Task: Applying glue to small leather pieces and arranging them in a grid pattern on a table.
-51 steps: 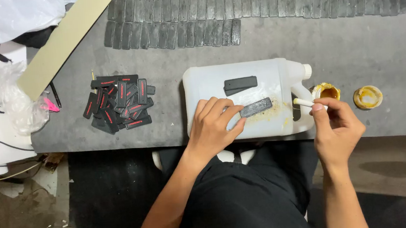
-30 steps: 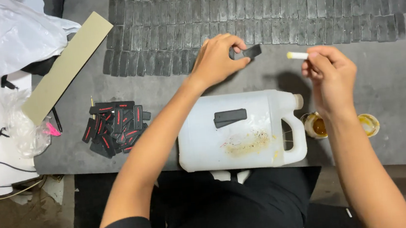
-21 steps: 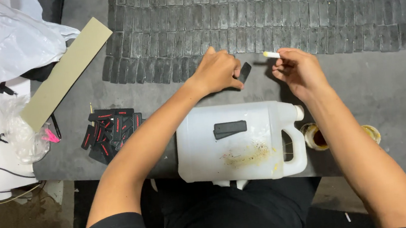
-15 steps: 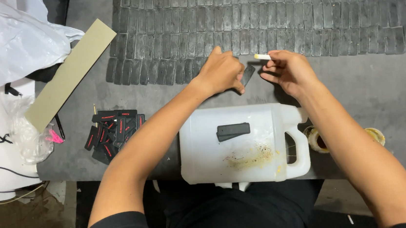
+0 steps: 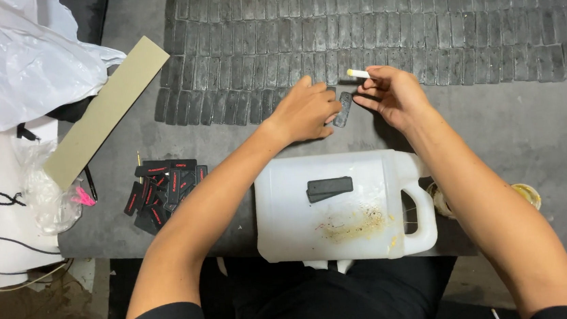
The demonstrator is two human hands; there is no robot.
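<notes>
Two hands meeting over one dark rectangular piece (image 5: 343, 109) at the bottom row's right end, long axis near-upright: left hand (image 5: 303, 110) pinching it, nearer; right hand (image 5: 392, 94) just rightward, gripping a small white stick (image 5: 358, 73).

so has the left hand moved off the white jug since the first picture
Yes. The left hand has gone from the white jug up the table to the rows of dark strips, setting a dark strip at the bottom row's end.
</notes>
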